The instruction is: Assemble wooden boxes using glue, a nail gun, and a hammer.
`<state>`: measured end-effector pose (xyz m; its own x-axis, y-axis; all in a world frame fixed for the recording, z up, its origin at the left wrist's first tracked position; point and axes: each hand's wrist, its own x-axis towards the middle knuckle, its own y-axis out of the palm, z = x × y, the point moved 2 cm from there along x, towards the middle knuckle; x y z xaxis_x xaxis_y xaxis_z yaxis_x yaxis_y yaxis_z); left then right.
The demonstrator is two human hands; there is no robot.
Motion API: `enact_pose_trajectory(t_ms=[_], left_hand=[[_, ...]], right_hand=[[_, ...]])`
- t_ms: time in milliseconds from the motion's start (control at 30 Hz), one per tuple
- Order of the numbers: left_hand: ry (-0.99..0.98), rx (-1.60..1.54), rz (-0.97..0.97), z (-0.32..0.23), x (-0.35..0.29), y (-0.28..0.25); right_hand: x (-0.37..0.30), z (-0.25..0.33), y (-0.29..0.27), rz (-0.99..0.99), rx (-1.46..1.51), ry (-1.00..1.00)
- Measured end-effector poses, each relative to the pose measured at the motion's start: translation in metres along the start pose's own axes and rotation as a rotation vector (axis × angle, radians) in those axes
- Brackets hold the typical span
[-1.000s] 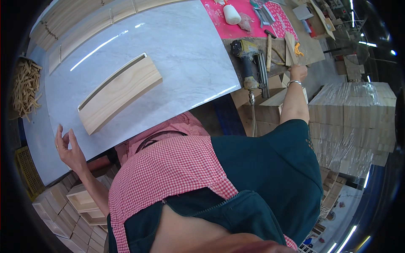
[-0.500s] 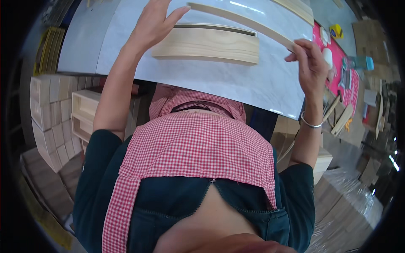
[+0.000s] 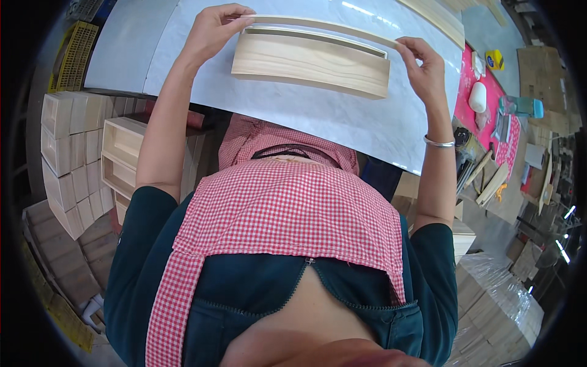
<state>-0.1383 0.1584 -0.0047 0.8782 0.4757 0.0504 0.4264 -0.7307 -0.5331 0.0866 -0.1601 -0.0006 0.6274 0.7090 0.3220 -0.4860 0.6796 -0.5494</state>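
A long, thin strip of pale wood [image 3: 324,26] spans between my two hands, just beyond a wooden box [image 3: 309,64]. My left hand [image 3: 215,32] pinches the strip's left end between thumb and fingers. At the other end, the thumb and forefinger of my right hand [image 3: 423,66] close on it. The box is long and narrow, with its plain side facing me and a slot-like opening along its upper face. It rests on the pale marbled tabletop [image 3: 293,113]. Whether the strip touches the box's far edge I cannot tell.
More wooden boards [image 3: 437,23] lie at the table's far right. Stacked wooden boxes [image 3: 76,140] stand on the left, beside open wooden boxes [image 3: 122,150]. A red mat [image 3: 469,104] on the right bears a white bottle [image 3: 478,96] and a teal-capped bottle [image 3: 520,107].
The strip has come nearer the box and lies more nearly along its far side. My right hand has moved left and up with its end.
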Motion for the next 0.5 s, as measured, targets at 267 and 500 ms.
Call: enact_pose_trajectory(t_ms=[267, 500], left_hand=[[-0.053, 0.227, -0.042, 0.004, 0.001, 0.006], [-0.035, 0.233, -0.064, 0.005, -0.002, 0.006]], right_hand=[[-0.007, -0.012, 0.014, -0.039, -0.143, 0.038], [-0.011, -0.013, 0.017, -0.048, -0.158, 0.038]])
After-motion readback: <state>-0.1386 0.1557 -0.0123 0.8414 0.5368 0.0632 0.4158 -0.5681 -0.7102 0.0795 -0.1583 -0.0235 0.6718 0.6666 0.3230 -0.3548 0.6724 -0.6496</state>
